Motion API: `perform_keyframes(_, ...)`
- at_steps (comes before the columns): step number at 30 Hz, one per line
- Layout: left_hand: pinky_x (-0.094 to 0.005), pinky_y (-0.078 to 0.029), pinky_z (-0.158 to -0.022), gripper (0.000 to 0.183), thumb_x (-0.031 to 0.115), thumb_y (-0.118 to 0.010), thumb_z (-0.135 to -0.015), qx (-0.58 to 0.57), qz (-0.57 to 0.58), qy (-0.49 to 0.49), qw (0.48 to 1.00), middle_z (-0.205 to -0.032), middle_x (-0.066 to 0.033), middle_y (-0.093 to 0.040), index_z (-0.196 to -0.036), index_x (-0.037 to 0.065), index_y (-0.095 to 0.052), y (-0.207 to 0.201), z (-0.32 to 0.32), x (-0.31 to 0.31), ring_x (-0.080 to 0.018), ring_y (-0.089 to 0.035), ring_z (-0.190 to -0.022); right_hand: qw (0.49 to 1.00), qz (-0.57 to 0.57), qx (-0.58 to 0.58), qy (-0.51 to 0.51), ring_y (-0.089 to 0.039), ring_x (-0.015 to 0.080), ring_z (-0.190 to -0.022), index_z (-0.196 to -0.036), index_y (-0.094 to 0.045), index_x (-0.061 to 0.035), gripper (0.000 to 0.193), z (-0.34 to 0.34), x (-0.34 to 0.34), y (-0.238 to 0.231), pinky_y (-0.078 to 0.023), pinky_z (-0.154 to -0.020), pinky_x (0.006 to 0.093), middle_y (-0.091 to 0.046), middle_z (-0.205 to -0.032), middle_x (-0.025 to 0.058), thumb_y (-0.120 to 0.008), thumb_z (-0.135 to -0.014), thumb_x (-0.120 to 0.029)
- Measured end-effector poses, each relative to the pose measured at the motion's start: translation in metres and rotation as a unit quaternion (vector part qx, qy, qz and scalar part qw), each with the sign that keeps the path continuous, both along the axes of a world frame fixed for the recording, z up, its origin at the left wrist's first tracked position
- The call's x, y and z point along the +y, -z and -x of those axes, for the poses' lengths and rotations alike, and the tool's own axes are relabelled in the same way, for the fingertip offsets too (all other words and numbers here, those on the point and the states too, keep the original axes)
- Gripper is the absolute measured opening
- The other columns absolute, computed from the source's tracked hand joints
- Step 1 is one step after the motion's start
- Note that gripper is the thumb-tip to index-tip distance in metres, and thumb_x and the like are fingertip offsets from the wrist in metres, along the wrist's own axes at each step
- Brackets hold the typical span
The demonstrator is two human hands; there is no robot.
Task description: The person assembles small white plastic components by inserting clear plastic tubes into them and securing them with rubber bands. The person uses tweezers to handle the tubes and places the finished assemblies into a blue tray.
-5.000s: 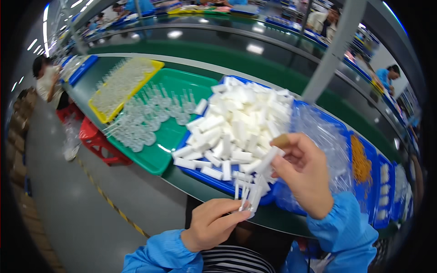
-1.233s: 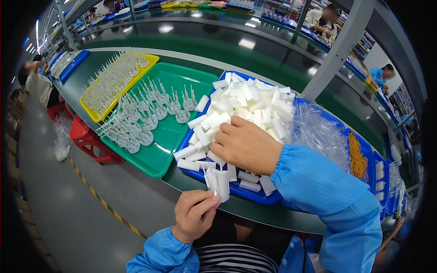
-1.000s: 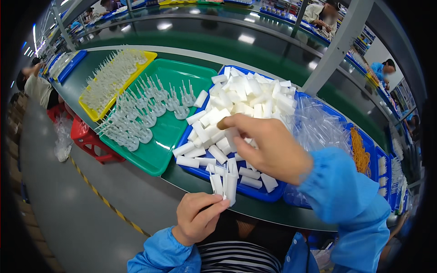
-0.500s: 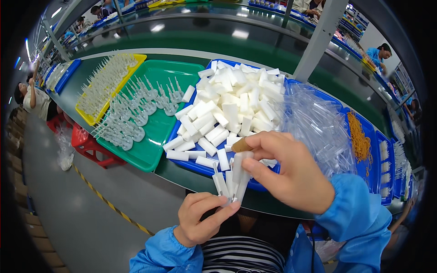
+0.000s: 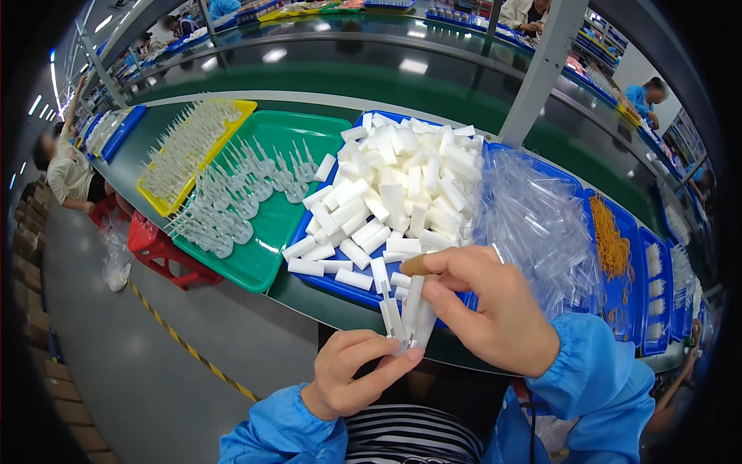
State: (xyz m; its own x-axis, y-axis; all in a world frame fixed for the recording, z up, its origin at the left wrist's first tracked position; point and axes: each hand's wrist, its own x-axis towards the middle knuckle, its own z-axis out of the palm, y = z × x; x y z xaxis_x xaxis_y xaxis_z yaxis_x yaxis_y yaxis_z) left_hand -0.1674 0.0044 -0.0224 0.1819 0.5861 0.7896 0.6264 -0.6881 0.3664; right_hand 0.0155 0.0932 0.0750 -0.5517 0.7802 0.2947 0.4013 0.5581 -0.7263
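Note:
Between the fingertips of my left hand [image 5: 352, 373] is the base of a small translucent plastic part with several prongs [image 5: 400, 344], much of it hidden by the fingers. White foam pieces [image 5: 392, 315] stand on its prongs, spread like a fan. From above, the thumb and index finger of my right hand [image 5: 495, 313] pinch a white foam sleeve [image 5: 413, 301] at its upper end, its lower end close to the part's base. A tan finger cot [image 5: 415, 266] covers my right index fingertip. Both hands are just in front of a blue tray [image 5: 328, 284] heaped with white foam pieces [image 5: 417, 178].
Left of the foam, a green tray [image 5: 297, 127] holds several pronged plastic parts [image 5: 220, 205]; a yellow tray [image 5: 249, 110] beyond holds more. Clear plastic sleeves [image 5: 541, 232] and orange rubber bands [image 5: 609, 236] lie in blue trays at right. A metal post [image 5: 537, 77] rises behind.
My right hand has moved slightly down with the foam sleeve, closer to my left fingers. My left hand keeps its grip. The whole view has shifted a little.

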Motion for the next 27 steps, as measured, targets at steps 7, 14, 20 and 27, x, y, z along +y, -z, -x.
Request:
perform_keyframes(7,-0.0342,-0.054,-0.07,0.038,-0.006,-0.081,-0.068,-0.119,0.019,0.001,0.993,-0.095,-0.0079,-0.069,-0.101,0.008,-0.069,0.007,-0.001,-0.004,-0.025,-0.067,-0.082,0.989,-0.139,-0.017,-0.041,-0.062,0.0253,-0.087,-0.105,-0.068,-0.0051,0.023,0.006,-0.011,0.008,-0.04,-0.097,0.0455,-0.067,-0.091,0.006,-0.066,-0.083,0.0)
perform_keyframes(14,-0.0367,-0.056,-0.076,0.047,-0.006,-0.08,-0.073,-0.154,-0.005,0.023,0.988,-0.106,-0.0117,-0.066,-0.113,0.004,-0.059,0.007,0.001,-0.002,-0.029,-0.066,-0.091,0.975,-0.196,-0.056,-0.091,-0.065,0.0236,-0.091,-0.105,-0.066,-0.0057,0.032,0.011,-0.018,0.001,-0.039,-0.099,0.051,-0.071,-0.1,0.0069,-0.066,-0.075,0.005)
perform_keyframes(20,-0.0366,-0.056,-0.077,0.047,-0.002,-0.082,-0.072,-0.129,-0.011,0.004,0.992,-0.111,-0.0127,-0.065,-0.113,0.005,-0.06,0.018,0.002,-0.005,-0.029,-0.067,-0.095,0.976,-0.187,0.019,-0.114,-0.063,0.033,-0.095,-0.107,-0.066,-0.0002,0.03,0.013,-0.027,-0.009,-0.043,-0.095,0.0461,-0.068,-0.099,0.0131,-0.068,-0.077,0.006)
perform_keyframes(27,-0.0342,-0.056,-0.072,0.033,-0.006,-0.079,-0.074,-0.23,0.019,0.032,0.973,-0.107,-0.0171,-0.065,-0.103,0.002,-0.066,0.003,-0.001,0.005,-0.0275,-0.068,-0.088,0.998,-0.048,0.017,-0.046,-0.063,0.0254,-0.096,-0.113,-0.065,-0.0037,0.033,0.005,-0.029,-0.002,-0.04,-0.1,0.0451,-0.071,-0.099,0.006,-0.066,-0.081,0.002)
